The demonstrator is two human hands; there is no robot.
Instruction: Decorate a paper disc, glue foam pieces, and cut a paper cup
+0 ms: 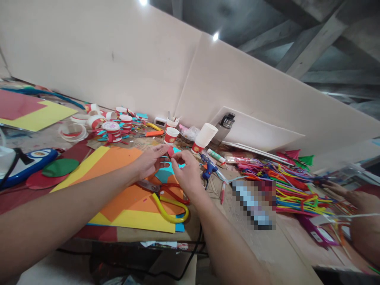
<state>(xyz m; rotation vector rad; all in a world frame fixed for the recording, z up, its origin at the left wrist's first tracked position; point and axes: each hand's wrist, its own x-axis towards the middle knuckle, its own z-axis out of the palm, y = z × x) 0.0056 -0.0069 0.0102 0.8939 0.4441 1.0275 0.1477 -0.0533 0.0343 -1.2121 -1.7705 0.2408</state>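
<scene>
A small red piece, apparently paper [170,152], is pinched between the fingertips of my left hand [151,160] and my right hand [187,170]. Both hands are closed and meet above the stacked coloured sheets. Light-blue paper pieces [164,177] lie beneath and behind my fingers. Just below the hands, scissors [170,214] with one yellow and one red handle rest on the orange sheet [124,190]. A yellow sheet [139,220] shows under the orange one. To the right of my right hand lies a blue glue gun [209,169].
Paper cups [171,135] and a taller white cup stack [206,135] stand behind my hands. Several decorated cups [113,132] crowd the back left. Colourful pipe cleaners [297,194] lie at right, near another person's hand [353,198]. A dark bottle [222,128] stands by the wall.
</scene>
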